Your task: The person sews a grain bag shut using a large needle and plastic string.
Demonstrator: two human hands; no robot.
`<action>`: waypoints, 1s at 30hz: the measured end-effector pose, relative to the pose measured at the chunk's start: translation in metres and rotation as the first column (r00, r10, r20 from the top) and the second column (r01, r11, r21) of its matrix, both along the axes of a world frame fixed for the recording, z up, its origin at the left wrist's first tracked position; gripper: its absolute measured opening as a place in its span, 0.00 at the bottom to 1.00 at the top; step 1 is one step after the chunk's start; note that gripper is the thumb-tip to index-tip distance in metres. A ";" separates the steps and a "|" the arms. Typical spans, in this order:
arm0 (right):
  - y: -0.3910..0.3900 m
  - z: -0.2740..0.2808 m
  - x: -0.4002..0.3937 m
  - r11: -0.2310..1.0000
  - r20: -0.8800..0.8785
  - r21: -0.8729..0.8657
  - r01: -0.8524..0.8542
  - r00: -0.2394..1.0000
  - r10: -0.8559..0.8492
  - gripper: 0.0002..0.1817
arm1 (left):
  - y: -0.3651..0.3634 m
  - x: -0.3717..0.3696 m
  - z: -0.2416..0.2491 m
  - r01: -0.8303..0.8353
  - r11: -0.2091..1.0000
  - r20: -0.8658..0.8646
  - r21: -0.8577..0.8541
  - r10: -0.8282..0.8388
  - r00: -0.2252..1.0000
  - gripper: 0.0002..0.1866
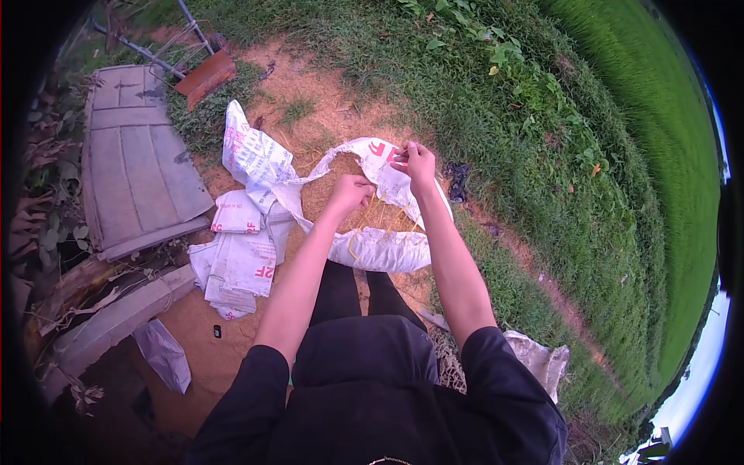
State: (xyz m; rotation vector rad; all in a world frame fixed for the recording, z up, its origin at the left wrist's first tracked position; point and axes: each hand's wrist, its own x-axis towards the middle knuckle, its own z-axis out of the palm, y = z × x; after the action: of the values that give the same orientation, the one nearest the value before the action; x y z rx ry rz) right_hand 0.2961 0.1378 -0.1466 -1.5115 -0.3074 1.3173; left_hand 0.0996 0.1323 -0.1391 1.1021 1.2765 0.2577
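Observation:
A white woven sack [380,249] with red print stands open in front of me. Its mouth shows brown, husk-like grain and yellow strands [375,216]. My right hand [416,163] is closed in a pinch on the printed far-right rim of this sack. Over the opening, my left hand [353,192] is closed, close to the sack's inner edge and the strands. What its fingers hold is hidden. Left of the open sack lie a crumpled printed sack [257,159] and a pile of folded white sacks [242,263].
A grey panel [138,155] lies at the left, near a cart-like metal frame with a rusty plate [205,80]. A concrete beam [128,322], a plastic bag [163,356] and a small black object [217,331] are lower left. Grass [558,217] grows at the right.

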 end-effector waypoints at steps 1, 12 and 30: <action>-0.001 0.001 0.000 1.000 0.000 0.001 0.002 1.000 -0.002 0.14 | 0.000 -0.001 -0.002 -0.018 1.000 0.021 -0.003 0.018 1.000 0.08; -0.007 -0.007 0.010 0.991 0.019 -0.041 0.129 0.992 -0.128 0.14 | 0.025 -0.003 0.014 0.032 0.980 -0.202 0.196 0.009 0.979 0.10; -0.026 0.011 -0.020 0.989 -0.119 0.124 0.086 0.990 -0.071 0.22 | 0.031 0.030 0.046 0.166 0.948 -0.681 0.272 0.067 0.729 0.28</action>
State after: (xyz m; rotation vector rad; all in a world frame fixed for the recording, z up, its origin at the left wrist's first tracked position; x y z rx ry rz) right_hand 0.2761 0.1123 -0.1352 -1.3216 -0.2522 1.2914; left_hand 0.1297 0.1638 -0.0934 1.5954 1.9078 -0.0065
